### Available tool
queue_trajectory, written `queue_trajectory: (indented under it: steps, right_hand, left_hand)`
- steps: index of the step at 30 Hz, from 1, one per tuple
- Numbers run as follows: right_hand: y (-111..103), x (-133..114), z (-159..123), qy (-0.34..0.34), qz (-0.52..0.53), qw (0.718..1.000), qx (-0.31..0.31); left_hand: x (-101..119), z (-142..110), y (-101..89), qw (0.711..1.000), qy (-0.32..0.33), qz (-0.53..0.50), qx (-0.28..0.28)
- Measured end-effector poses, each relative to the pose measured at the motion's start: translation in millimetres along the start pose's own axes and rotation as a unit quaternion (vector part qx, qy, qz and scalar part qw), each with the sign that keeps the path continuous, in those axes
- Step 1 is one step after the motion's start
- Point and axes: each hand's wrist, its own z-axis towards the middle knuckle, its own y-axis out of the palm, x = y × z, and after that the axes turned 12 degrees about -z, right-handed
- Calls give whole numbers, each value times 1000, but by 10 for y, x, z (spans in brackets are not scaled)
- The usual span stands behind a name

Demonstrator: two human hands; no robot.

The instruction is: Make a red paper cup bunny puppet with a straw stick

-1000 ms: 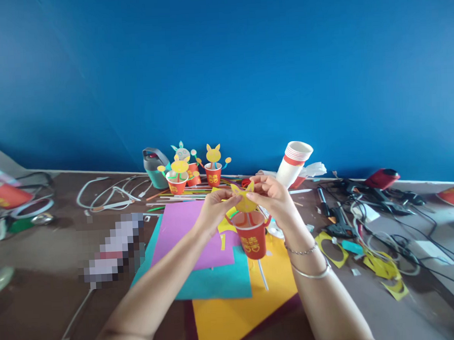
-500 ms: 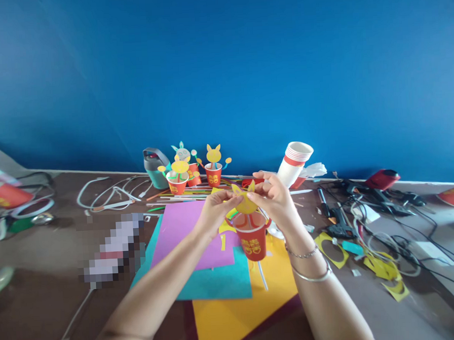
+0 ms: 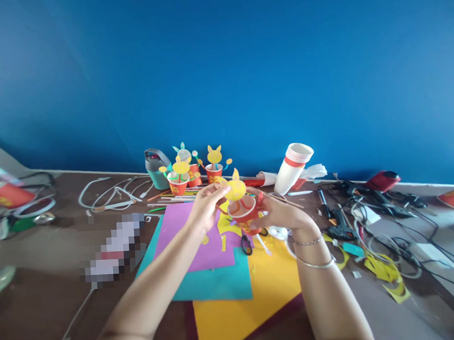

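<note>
My left hand [image 3: 203, 208] pinches the edge of a yellow paper animal head [image 3: 235, 190] with pointed ears. The head stands above the rim of a red paper cup [image 3: 244, 223] with gold print, held slightly tilted over the coloured paper. Fingers of my right hand [image 3: 283, 212] wrap round the cup's right side. Inside the cup, red strips or pipe cleaners show under the head. Below the cup lie scissors [image 3: 246, 245], partly hidden, and a white stick [image 3: 263, 244].
Purple [image 3: 177, 236], teal [image 3: 214, 285] and yellow sheets [image 3: 253, 316] overlap on the brown table. Behind are similar cup figures [image 3: 214, 173], a bottle [image 3: 157, 169] and stacked white cups [image 3: 293, 169]. Cables, a glue gun [image 3: 340, 227] and yellow scraps [image 3: 382, 268] lie right.
My right hand has shifted from the yellow paper head down to the cup's side. The cup has risen and tilted, uncovering the scissors. My left hand stays on the head.
</note>
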Motion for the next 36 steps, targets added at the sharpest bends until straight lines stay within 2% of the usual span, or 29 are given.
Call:
queue_trajectory:
  steps: [3, 5, 7, 9, 12, 15, 22, 26, 30, 36]
  right_hand:
    - [82, -54, 70, 16, 58, 997, -40]
    - [102, -84, 102, -2, 93, 996, 4]
    - [101, -94, 118, -15, 117, 992, 50]
    - [100, -82, 124, -17, 134, 988, 78]
    - [124, -38, 138, -13, 143, 985, 91]
    - [171, 16, 167, -5, 146, 983, 109]
    - [161, 85, 176, -28, 107, 987, 115]
    - [98, 46, 131, -7, 94, 986, 135]
    - [89, -39, 103, -11, 104, 979, 178]
    - [69, -42, 89, 13, 78, 953, 293]
  left_hand:
    - [37, 49, -44, 999, 39, 5, 18]
    - [49, 78, -72, 997, 60, 6, 41]
    - [43, 89, -89, 998, 50, 4, 45]
    - [16, 76, -83, 1000, 8, 2, 8]
    - [-49, 23, -37, 994, -57, 5, -94]
    - [-115, -19, 13, 986, -62, 17, -155]
    - [-132, -16, 24, 990, -43, 21, -132]
    - [-92, -2, -3, 990, -53, 34, -126]
    - [-87, 27, -7, 984, -45, 70, -155]
    - [-90, -54, 14, 957, -23, 176, -229]
